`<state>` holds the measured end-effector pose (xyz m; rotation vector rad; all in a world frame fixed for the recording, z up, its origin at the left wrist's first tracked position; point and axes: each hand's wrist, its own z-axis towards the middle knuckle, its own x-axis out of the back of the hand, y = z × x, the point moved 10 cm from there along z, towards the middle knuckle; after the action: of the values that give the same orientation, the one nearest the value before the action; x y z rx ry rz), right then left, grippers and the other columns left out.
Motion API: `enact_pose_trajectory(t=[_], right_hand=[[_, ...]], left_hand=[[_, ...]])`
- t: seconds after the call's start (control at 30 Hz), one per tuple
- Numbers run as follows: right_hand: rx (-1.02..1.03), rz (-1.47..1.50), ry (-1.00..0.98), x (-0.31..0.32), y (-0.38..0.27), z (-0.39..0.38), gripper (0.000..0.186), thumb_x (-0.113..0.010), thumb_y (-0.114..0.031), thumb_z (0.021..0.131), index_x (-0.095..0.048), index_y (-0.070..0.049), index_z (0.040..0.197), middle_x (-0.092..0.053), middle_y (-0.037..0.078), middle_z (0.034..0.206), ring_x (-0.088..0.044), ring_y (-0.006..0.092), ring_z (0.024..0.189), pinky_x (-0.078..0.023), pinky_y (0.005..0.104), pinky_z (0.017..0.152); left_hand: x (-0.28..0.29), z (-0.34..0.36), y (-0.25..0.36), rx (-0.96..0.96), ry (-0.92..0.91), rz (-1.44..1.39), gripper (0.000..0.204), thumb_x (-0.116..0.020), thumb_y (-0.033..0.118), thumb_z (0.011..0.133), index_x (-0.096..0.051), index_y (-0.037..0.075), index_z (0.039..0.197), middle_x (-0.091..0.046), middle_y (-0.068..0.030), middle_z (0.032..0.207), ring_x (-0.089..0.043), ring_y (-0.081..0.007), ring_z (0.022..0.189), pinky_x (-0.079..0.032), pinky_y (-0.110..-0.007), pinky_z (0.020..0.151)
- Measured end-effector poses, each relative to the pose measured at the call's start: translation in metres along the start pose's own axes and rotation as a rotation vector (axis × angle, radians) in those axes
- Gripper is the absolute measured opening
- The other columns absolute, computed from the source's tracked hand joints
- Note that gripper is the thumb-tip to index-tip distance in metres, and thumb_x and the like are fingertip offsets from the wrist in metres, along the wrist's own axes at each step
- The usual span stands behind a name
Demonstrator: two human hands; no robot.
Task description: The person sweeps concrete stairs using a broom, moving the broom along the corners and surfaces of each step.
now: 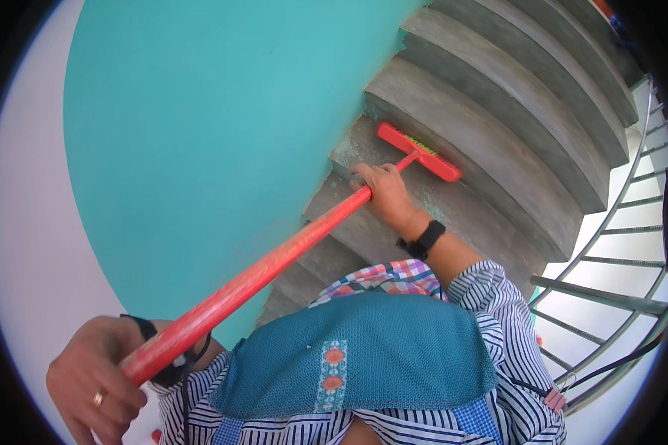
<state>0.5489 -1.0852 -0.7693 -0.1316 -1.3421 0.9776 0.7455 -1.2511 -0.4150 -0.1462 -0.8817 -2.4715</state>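
The right hand is clamped around the red handle well down its length, close to the brush head; a black watch sits on that wrist. The left hand is closed round the top end of the same handle at the lower left, a gold ring on one finger and a dark band at the wrist. The two hands are well apart, with one long broom between them, running diagonally up to the right. Its flat red head with yellowish bristles rests on a grey concrete step, right against the riser of the next step. The stairs curve upward to the right; about seven treads show above and a few more below the hands, all bare and dusty. A teal wall fills the left side, meeting a pale surface further left. A metal railing with thin bars bends along the right edge. Below, the person's striped sleeves and a teal cloth with two orange dots fill the foreground.
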Motion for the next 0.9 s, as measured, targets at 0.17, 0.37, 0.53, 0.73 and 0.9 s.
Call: enact_pose_trajectory(t=[0.17,0.37,0.53,0.73,0.9], right_hand=[[0.024,0.112,0.152,-0.026,0.042,0.043,0.017,-0.061,-0.008,0.076,-0.057,-0.009,0.093,-0.058,0.015,0.067,-0.057,0.0327,0.071,-0.043,0.0424,0.069],[0.045,0.231,0.018,-0.045,0.011,0.031,0.014,-0.058,-0.004,0.075,-0.058,-0.009,0.088,-0.059,0.013,0.065,-0.057,0.0348,0.069,-0.043,0.0451,0.067],[0.074,0.089,0.066,-0.016,-0.005,0.034,0.02,-0.063,-0.006,0.071,-0.058,-0.006,0.09,-0.06,0.015,0.072,-0.059,0.0354,0.072,-0.045,0.043,0.061],[-0.007,0.286,0.011,-0.057,0.031,0.036,0.013,-0.06,-0.007,0.075,-0.059,-0.009,0.088,-0.062,0.016,0.072,-0.059,0.035,0.072,-0.045,0.0433,0.067],[0.089,0.24,-0.221,-0.045,-0.044,0.019,0.01,-0.06,-0.01,0.073,-0.059,-0.008,0.083,-0.061,0.013,0.069,-0.06,0.0347,0.069,-0.045,0.0427,0.065]], left_hand=[[0.022,0.012,-0.04,0.071,-0.034,0.029,0.018,-0.061,-0.001,0.079,-0.073,0.011,0.085,-0.041,0.0029,0.049,-0.044,-0.0068,0.043,-0.045,-0.019,0.049],[0.018,0.015,-0.027,0.282,-0.119,-0.088,0.009,-0.064,0.007,0.083,-0.072,0.009,0.081,-0.044,0.0032,0.051,-0.046,-0.0086,0.044,-0.043,-0.019,0.049],[0.02,0.026,0.003,0.033,0.005,-0.124,0.008,-0.065,0.002,0.078,-0.071,0.005,0.073,-0.051,-0.0002,0.052,-0.048,-0.0075,0.045,-0.042,-0.019,0.049],[0.022,0.035,-0.062,0.247,-0.026,-0.06,0.01,-0.064,0.0,0.079,-0.071,0.006,0.083,-0.05,0.0011,0.053,-0.048,-0.007,0.045,-0.042,-0.02,0.049],[0.029,0.044,0.001,0.156,-0.008,-0.302,0.006,-0.067,-0.003,0.073,-0.066,0.002,0.074,-0.054,-0.0026,0.057,-0.053,-0.0101,0.046,-0.047,-0.02,0.052]])
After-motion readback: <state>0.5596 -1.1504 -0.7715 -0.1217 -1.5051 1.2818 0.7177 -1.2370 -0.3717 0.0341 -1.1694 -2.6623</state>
